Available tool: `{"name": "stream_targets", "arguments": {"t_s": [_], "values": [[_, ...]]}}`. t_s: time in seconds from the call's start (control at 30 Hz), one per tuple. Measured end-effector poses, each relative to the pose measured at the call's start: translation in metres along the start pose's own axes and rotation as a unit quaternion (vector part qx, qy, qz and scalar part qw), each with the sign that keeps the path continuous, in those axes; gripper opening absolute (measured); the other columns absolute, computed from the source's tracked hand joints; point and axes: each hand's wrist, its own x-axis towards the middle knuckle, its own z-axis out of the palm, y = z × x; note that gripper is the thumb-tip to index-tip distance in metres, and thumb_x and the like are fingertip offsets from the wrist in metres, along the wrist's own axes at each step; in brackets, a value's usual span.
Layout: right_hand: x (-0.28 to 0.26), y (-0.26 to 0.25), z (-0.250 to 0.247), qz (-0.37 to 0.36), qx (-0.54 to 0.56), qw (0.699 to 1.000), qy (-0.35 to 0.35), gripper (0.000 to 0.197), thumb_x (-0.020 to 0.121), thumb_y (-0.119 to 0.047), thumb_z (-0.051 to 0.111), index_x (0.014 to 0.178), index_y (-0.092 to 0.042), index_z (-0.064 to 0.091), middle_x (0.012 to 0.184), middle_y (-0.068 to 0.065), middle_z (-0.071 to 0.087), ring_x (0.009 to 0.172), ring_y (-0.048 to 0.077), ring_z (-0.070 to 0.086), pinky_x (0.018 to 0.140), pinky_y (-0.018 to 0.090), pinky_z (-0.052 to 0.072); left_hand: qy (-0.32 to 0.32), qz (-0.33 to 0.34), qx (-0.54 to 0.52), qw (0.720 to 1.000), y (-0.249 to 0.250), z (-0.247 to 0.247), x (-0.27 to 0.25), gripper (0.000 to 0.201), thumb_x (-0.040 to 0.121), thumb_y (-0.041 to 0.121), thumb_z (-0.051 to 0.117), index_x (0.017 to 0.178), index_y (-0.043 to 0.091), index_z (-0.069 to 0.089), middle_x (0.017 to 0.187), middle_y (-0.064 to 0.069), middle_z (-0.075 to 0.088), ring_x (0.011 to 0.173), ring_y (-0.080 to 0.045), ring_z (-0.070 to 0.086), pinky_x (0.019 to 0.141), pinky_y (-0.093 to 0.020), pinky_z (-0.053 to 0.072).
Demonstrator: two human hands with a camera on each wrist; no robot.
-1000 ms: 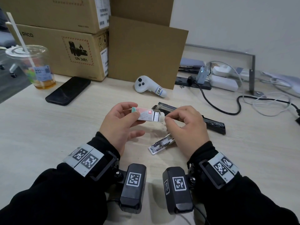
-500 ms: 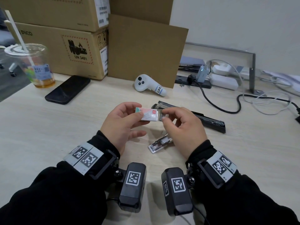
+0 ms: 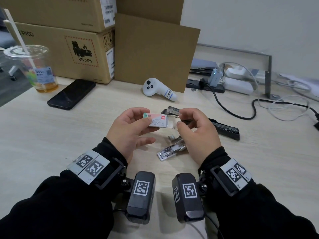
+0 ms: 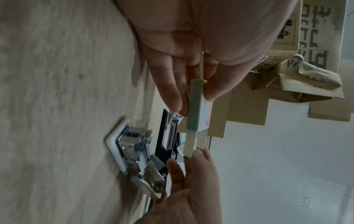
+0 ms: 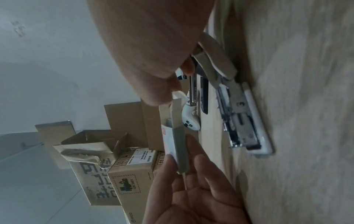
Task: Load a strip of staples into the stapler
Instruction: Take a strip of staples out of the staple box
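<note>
My left hand (image 3: 145,116) holds a small white, green and pink staple box (image 3: 158,120) level above the table, thumb in front and fingers behind. The box's pale inner tray sticks out of its right end. My right hand (image 3: 179,119) pinches that end, thumb on the tray and index finger on a thin flap. In the left wrist view the box (image 4: 195,109) shows edge-on, with the right hand (image 4: 191,157) at its far end. Below lies a small white stapler (image 3: 172,150) opened flat, its metal channel up. A long black stapler (image 3: 222,128) lies open behind it.
A white controller (image 3: 158,89) lies beyond the hands. A black phone (image 3: 71,94) and a plastic cup with a straw (image 3: 32,68) sit at the left. Stacked cardboard boxes (image 3: 69,54) line the back. Cables (image 3: 241,114) and a power strip (image 3: 205,85) fill the back right.
The inner tray has come out of the box's right end under my right fingers. My left hand keeps the same hold on the box.
</note>
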Motion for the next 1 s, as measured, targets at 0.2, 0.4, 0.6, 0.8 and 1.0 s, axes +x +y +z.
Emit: {"name": "stream_targets", "arguments": {"t_s": [0.2, 0.4, 0.6, 0.8, 1.0], "values": [[-0.0059, -0.0102, 0.0029, -0.066, 0.001, 0.997, -0.031, 0.030, 0.075, -0.056, 0.062, 0.105, -0.055, 0.060, 0.109, -0.032, 0.060, 0.103, 0.002, 0.059, 0.098, 0.051, 0.046, 0.012, -0.026, -0.075, 0.997, 0.0047, -0.0027, 0.0015, 0.016, 0.092, 0.006, 0.061, 0.105, 0.013, 0.063, 0.094, -0.012, 0.077, 0.080, -0.025, 0.076, 0.050, -0.028, 0.055], [-0.0048, -0.0049, 0.0005, -0.087, 0.035, 0.995, -0.030, 0.028, 0.087, -0.020, 0.072, 0.095, -0.046, 0.063, 0.098, -0.022, 0.063, 0.084, 0.001, 0.060, 0.078, 0.018, 0.049, -0.010, -0.031, -0.061, 0.998, 0.0042, -0.0015, 0.0000, 0.014, 0.092, 0.007, 0.060, 0.104, 0.014, 0.064, 0.093, -0.010, 0.078, 0.080, -0.025, 0.075, 0.051, -0.028, 0.056], [-0.0048, -0.0049, -0.0004, -0.092, 0.048, 0.994, -0.043, 0.027, 0.086, -0.020, 0.073, 0.098, -0.042, 0.063, 0.101, -0.019, 0.064, 0.084, 0.001, 0.061, 0.074, 0.011, 0.048, -0.017, -0.032, -0.043, 0.998, 0.0046, -0.0008, -0.0005, 0.014, 0.092, 0.007, 0.060, 0.103, 0.014, 0.065, 0.093, -0.011, 0.078, 0.077, -0.024, 0.074, 0.052, -0.029, 0.057], [-0.0050, -0.0071, -0.0020, -0.089, 0.096, 0.991, -0.026, 0.018, 0.091, -0.021, 0.069, 0.092, -0.037, 0.063, 0.094, -0.013, 0.065, 0.086, 0.005, 0.061, 0.073, 0.013, 0.048, -0.021, -0.033, -0.040, 0.998, 0.0050, -0.0009, -0.0011, 0.015, 0.091, 0.006, 0.060, 0.102, 0.013, 0.066, 0.093, -0.012, 0.077, 0.073, -0.023, 0.072, 0.052, -0.030, 0.057], [-0.0050, -0.0037, -0.0006, -0.081, 0.121, 0.989, -0.029, 0.027, 0.090, -0.019, 0.070, 0.097, -0.042, 0.061, 0.097, -0.008, 0.064, 0.083, 0.001, 0.060, 0.076, 0.013, 0.048, -0.021, -0.029, -0.033, 0.999, 0.0036, -0.0005, -0.0007, 0.014, 0.091, 0.006, 0.061, 0.102, 0.014, 0.066, 0.092, -0.012, 0.077, 0.073, -0.023, 0.072, 0.052, -0.031, 0.057]]}}
